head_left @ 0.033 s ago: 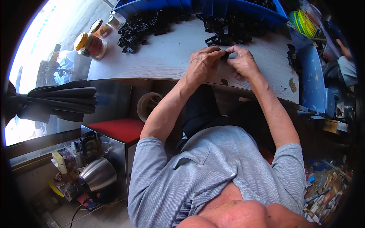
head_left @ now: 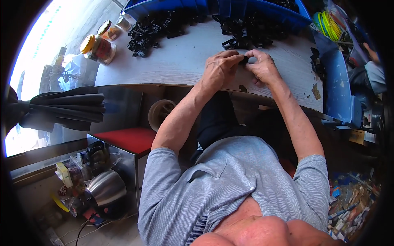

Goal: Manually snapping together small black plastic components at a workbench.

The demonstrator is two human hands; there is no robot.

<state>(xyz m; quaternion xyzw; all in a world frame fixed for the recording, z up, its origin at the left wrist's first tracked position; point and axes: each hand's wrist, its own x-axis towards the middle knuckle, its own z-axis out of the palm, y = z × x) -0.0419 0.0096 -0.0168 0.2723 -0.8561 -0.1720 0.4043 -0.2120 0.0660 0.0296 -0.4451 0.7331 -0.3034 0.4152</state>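
Piece (head_left: 244, 60): small and black, at my fingertips, above the tabletop (head_left: 180, 61) toward its near side; my fingers hide most of it.
Left grip (head_left: 220, 67): closed on the piece, thumb hidden from view.
Right grip (head_left: 264, 67): thumb and forefinger at the piece's right side; whether they pinch or only touch, I cannot tell.
Fingertips: a small hold, I judge; uneven pressure between my two sides could spring the piece loose.
Tabletop: its near edge runs close by me, so a slip toward me could send the piece over it into the dark below.
Right pile (head_left: 248, 33): on the tabletop's far side, just beyond me; a piece flung there could be lost among black parts much like it.
Jars (head_left: 103, 51): at the tabletop's left end, well apart; little danger, I think.
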